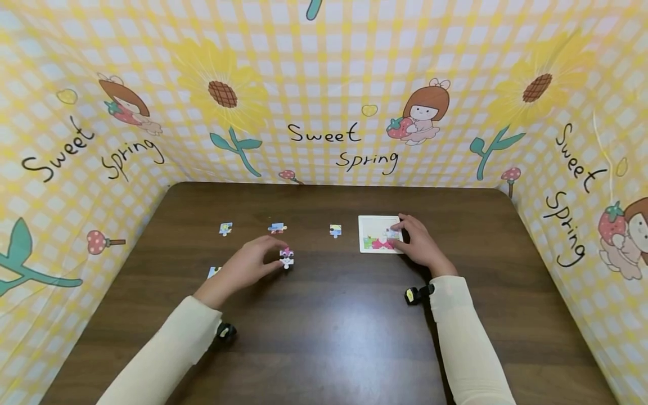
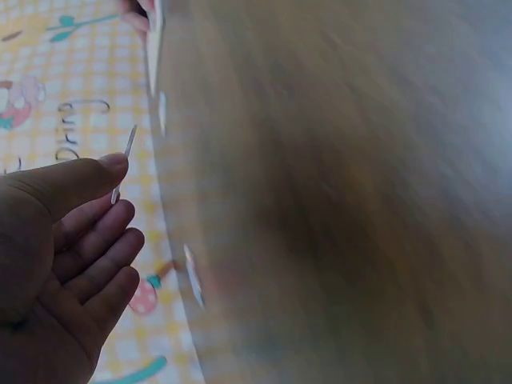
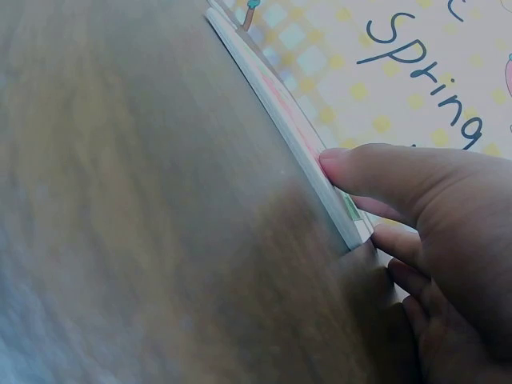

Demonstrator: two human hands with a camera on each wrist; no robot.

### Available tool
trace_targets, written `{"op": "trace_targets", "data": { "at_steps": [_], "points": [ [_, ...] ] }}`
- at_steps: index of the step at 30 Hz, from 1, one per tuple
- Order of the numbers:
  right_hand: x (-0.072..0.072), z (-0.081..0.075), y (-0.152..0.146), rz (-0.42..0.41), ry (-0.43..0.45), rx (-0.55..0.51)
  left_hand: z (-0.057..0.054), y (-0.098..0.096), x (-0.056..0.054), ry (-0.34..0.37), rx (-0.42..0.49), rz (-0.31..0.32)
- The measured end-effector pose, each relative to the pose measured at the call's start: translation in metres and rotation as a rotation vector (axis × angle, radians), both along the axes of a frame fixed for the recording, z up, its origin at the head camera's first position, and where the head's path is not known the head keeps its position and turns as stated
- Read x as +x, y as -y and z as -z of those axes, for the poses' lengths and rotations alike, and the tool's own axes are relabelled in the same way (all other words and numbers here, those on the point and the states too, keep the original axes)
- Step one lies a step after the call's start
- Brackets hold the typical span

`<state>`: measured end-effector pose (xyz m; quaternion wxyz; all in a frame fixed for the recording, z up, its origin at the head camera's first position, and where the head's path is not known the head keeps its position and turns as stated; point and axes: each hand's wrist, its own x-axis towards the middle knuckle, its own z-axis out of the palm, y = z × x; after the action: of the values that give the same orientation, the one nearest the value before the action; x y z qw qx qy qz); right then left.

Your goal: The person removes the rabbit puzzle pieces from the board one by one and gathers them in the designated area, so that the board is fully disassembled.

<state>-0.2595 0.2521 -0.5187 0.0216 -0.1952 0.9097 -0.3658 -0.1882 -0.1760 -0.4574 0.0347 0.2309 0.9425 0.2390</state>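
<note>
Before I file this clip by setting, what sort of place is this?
Probably a small tabletop recording booth: yellow-checked sheeting screens three sides of the brown table, and a small black device, perhaps a camera, sits by the right cuff.

On the tabletop (image 1: 324,337), the tray (image 1: 372,226) sits toward 1 o'clock, the right hand (image 1: 419,242) at its 3 o'clock edge; toward its 9 o'clock lie, well apart, a near piece (image 1: 336,230), a middle piece (image 1: 277,228) and a far piece (image 1: 225,228); an end piece (image 1: 214,272) lies about 6 o'clock of the last; the left hand (image 1: 250,260) has a held piece (image 1: 286,259) between tray and end piece.
</note>
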Motion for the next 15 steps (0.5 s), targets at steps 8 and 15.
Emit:
{"op": "trace_targets", "data": {
  "at_steps": [8, 15],
  "points": [
    [0.001, 0.001, 0.0, 0.002, -0.006, -0.012, 0.009, 0.022, 0.007, 0.01, -0.052, 0.001],
    [0.001, 0.001, -0.001, 0.0, -0.002, -0.01, 0.015, 0.032, 0.007, 0.02, -0.123, 0.03]
  ]
}}
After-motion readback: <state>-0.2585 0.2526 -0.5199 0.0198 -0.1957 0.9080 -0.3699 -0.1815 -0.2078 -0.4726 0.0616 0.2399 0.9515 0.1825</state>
